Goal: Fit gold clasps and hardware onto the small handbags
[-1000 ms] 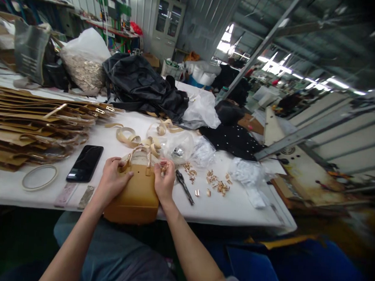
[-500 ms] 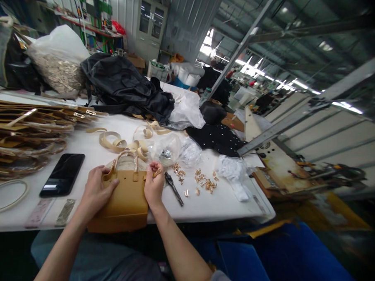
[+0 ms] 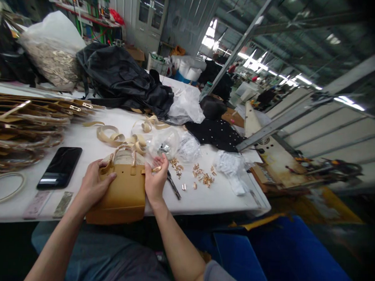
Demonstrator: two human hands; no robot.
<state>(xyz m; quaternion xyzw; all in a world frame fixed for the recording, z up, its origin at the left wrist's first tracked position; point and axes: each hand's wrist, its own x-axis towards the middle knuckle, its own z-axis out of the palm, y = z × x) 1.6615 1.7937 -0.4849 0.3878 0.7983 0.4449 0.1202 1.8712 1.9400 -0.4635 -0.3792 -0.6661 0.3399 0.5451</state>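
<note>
A small tan leather handbag [image 3: 123, 195] lies flat at the near edge of the white table [image 3: 203, 199], its bottom hanging over the edge. My left hand [image 3: 94, 186] grips the bag's upper left corner, fingers curled over it. At the bag's upper right corner, my right hand [image 3: 156, 178] pinches a small gold metal fitting [image 3: 156, 169]. Loose gold fittings [image 3: 201, 176] are scattered just right of that hand. A dark hand tool [image 3: 173, 185] lies beside my right wrist.
A black phone [image 3: 59, 167] lies left of the bag, with a stack of tan bag panels [image 3: 23, 125] behind it and a pale ring [image 3: 3, 188] at the near left. Tan straps [image 3: 116, 137], plastic bags [image 3: 171, 146] and black bags [image 3: 122, 77] fill the table's back.
The camera has swung a little left and down. My right hand has shifted slightly up along the bag's top right corner with the fitting; my left hand keeps its hold.
</note>
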